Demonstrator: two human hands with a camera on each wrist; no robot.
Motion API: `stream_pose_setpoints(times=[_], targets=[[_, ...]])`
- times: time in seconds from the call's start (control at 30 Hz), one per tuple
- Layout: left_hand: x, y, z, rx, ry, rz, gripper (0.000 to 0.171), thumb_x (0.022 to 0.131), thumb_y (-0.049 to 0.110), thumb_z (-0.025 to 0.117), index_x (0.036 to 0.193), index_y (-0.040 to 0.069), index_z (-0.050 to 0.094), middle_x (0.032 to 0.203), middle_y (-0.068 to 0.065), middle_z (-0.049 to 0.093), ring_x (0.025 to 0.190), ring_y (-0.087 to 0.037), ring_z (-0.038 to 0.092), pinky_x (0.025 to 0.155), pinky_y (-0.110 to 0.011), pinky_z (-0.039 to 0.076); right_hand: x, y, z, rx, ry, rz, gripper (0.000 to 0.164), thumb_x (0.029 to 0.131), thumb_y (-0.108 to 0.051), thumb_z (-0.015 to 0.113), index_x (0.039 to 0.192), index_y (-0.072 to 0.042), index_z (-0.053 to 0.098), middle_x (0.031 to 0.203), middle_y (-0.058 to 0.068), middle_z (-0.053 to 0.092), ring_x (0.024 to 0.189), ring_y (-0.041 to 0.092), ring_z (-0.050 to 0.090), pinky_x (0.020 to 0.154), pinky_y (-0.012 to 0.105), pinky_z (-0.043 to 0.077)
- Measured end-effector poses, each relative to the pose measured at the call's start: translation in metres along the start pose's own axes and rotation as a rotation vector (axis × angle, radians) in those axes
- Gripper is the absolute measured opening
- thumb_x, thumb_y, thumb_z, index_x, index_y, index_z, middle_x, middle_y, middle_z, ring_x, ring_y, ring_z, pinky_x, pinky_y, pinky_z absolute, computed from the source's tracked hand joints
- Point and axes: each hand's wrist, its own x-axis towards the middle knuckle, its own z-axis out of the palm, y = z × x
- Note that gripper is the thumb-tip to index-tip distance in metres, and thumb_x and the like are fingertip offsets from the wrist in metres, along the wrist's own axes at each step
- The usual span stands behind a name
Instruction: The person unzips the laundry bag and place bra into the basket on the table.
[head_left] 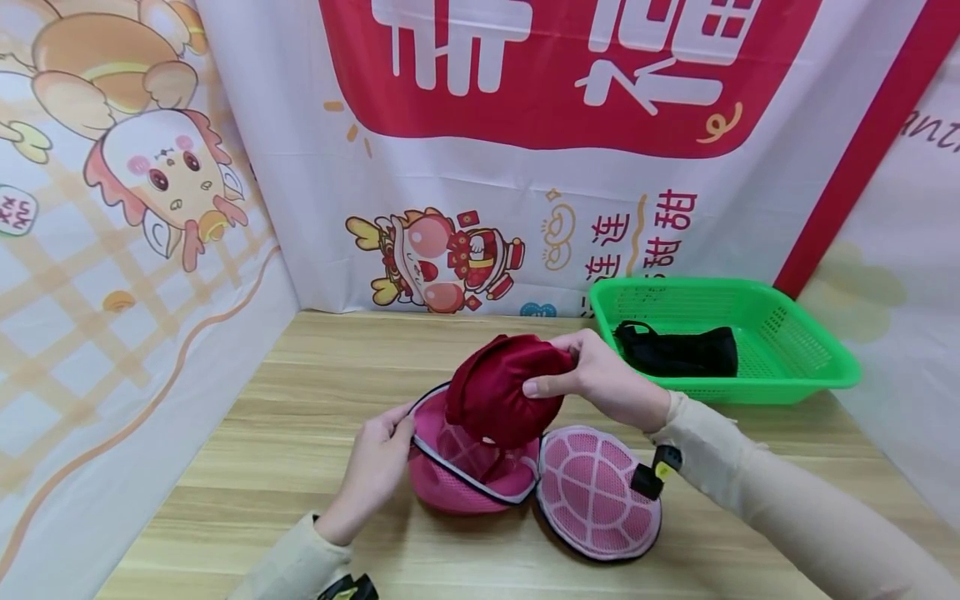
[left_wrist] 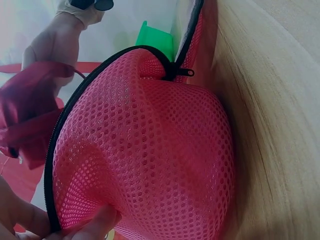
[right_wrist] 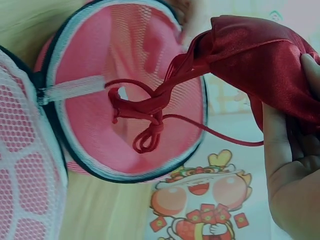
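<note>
A round pink mesh laundry bag point(head_left: 457, 492) with a dark zipper edge sits unzipped on the table, its mouth facing up. My left hand point(head_left: 375, 462) pinches its rim at the left, the thumb pressing the mesh in the left wrist view. Above the opening, my right hand point(head_left: 603, 379) grips a red satin bra point(head_left: 513, 387), folded into a rounded bundle. Thin straps point(right_wrist: 165, 85) and a looped cord dangle from it over the pink inside of the bag. The bag's round lid point(head_left: 596, 492) lies folded back to the right, still joined at its side.
A green plastic basket point(head_left: 817, 358) stands at the back right, with a black cloth item point(head_left: 682, 350) with a strap lying in it. Wood-grain table point(head_left: 300, 400) surrounds the bag. Printed cloth point(head_left: 465, 167) hangs behind and at both sides.
</note>
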Motion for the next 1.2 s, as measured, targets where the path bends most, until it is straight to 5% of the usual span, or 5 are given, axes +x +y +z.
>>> stream_pose_setpoints(times=[0.37,1.2], targets=[[-0.001,0.002,0.001,-0.041,-0.022,0.002,0.034,0.101,0.002,0.045,0.129,-0.012,0.056,0.107,-0.023,0.067,0.091,-0.026,0.069,0.075,-0.025,0.057,-0.018,-0.022,-0.017,0.040,0.006,-0.128,0.023,0.089,-0.005,0.073,0.110,0.002,0.071,0.104,0.023,0.069,0.098,0.034,0.065,0.085,0.044,0.055],[-0.001,0.003,0.000,-0.043,-0.023,-0.020,0.035,0.101,0.003,0.044,0.130,-0.012,0.055,0.106,-0.022,0.067,0.088,-0.023,0.069,0.073,-0.025,0.057,-0.048,-0.053,-0.069,0.116,0.108,-0.168,0.027,0.095,0.004,0.060,0.122,0.005,0.064,0.118,0.020,0.063,0.107,0.031,0.061,0.088,0.041,0.055]])
